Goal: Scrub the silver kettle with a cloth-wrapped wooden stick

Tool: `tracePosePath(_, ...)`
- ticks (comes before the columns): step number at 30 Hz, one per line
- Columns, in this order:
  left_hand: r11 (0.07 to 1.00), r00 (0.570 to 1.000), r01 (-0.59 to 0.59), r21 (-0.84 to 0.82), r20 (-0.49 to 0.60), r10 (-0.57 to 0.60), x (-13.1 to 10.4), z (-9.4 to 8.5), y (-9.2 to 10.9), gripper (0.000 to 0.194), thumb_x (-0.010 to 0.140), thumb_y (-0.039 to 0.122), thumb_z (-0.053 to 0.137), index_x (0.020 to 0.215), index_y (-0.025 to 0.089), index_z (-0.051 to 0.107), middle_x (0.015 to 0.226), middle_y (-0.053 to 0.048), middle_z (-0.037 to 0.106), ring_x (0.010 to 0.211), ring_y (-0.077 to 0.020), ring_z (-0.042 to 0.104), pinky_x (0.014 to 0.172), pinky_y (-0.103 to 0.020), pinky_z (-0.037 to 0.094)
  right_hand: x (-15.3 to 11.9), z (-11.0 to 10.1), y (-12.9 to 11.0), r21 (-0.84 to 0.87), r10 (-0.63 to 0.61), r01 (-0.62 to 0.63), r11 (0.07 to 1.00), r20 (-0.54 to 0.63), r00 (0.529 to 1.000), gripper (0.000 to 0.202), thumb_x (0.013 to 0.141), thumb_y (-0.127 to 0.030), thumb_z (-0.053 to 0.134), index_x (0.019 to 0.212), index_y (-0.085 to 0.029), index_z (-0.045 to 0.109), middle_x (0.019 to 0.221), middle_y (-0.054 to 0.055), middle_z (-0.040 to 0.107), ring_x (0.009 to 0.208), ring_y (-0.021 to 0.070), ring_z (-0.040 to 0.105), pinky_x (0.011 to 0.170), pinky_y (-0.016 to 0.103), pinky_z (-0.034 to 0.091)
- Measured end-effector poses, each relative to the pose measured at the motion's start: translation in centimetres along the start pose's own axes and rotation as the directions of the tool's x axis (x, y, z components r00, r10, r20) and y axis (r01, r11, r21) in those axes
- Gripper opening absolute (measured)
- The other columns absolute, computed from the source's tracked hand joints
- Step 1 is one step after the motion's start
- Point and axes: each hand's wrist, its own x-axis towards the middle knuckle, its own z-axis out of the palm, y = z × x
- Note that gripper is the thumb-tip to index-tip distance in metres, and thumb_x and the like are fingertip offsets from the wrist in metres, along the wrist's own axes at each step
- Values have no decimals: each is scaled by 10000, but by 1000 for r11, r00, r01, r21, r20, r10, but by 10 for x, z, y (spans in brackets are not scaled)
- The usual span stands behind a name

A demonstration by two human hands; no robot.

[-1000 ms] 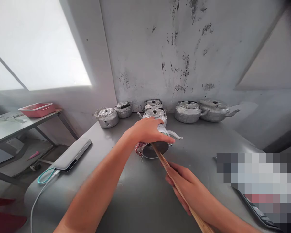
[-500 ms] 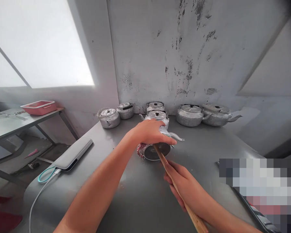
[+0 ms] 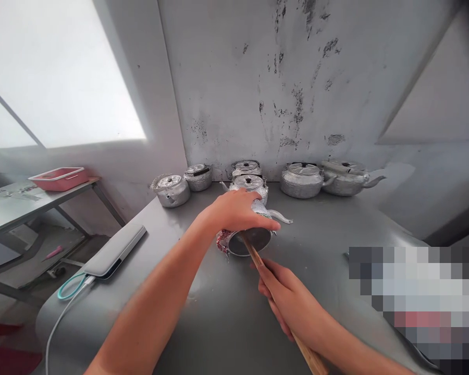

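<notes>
A small silvery metal kettle point(image 3: 261, 242) lies tipped on the table, its open mouth facing me and its spout pointing right. My left hand point(image 3: 240, 211) is clasped over its upper side, thumb reaching right along the body. Red-and-white wrapping, probably on the handle point(image 3: 222, 242), shows at the kettle's left. My right hand point(image 3: 283, 294) is wrapped around a long wooden stick point(image 3: 254, 254), whose far end goes into the kettle's mouth. The tip inside is hidden.
Several lidded metal kettles point(image 3: 303, 181) stand along the wall at the back of the grey table point(image 3: 219, 323). A power bank point(image 3: 117, 250) with cables lies at the left. Beyond it, a pink basket point(image 3: 58, 179) sits on another table. A blurred patch covers the right.
The whole view has shifted slightly. Both hands keep their grips, and the stick is still inside the kettle's mouth, with little visible movement.
</notes>
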Motion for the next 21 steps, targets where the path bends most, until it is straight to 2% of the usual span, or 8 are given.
tracePosePath(6,1000,1000,3,-12,-4,-3,0,0,-3,940,668,906,488,1404,321,512,1425,-54,541,1243,-348,525,973,-395,442,4,1,3,39,-32,32,999,1,999,398,970,-599,345,925,-231,487,732,-74,404,368,27,317,299,165,315)
tracePosePath(15,999,1000,12,-47,-2,-13,1,-1,-4,943,673,900,495,1407,308,516,1420,-36,560,1247,-345,536,949,-368,460,7,2,4,25,-39,38,999,17,999,395,971,-599,345,946,-236,498,734,-78,415,347,26,319,290,167,315)
tracePosePath(21,999,1000,29,-46,13,-28,0,-2,-5,985,682,911,475,1456,300,470,1488,-52,490,1303,-356,483,968,-390,445,6,2,1,63,-59,59,996,3,998,388,977,-584,342,860,-233,459,719,-82,395,345,24,319,292,165,303)
